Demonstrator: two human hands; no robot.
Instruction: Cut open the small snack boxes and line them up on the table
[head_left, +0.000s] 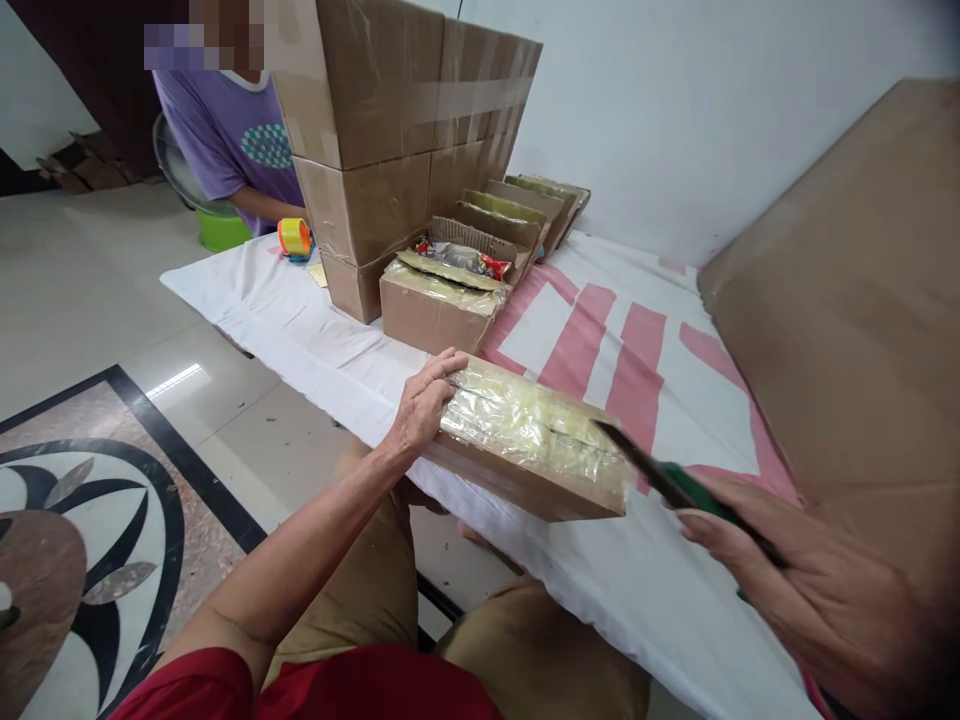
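Observation:
A long cardboard box (536,425), its top covered with shiny, wrinkled clear tape over a yellowish layer, lies across the table in front of me. My left hand (426,405) grips its left end, thumb on the top and fingers curled over the far edge. In my right hand (810,570) is a cutting tool with a dark pointed blade (645,462) and green on its handle; whether it is a knife or scissors I cannot tell. The blade's tip is over the right end of the taped top. I cannot tell whether it touches.
Behind the box stands an open carton (442,310) with red-and-clear packets, and several flapped cartons follow it. Taped boxes (382,120) are stacked at the left. A tape dispenser (295,238) sits near a person in a purple shirt (225,140). Large cardboard (847,290) rises at right.

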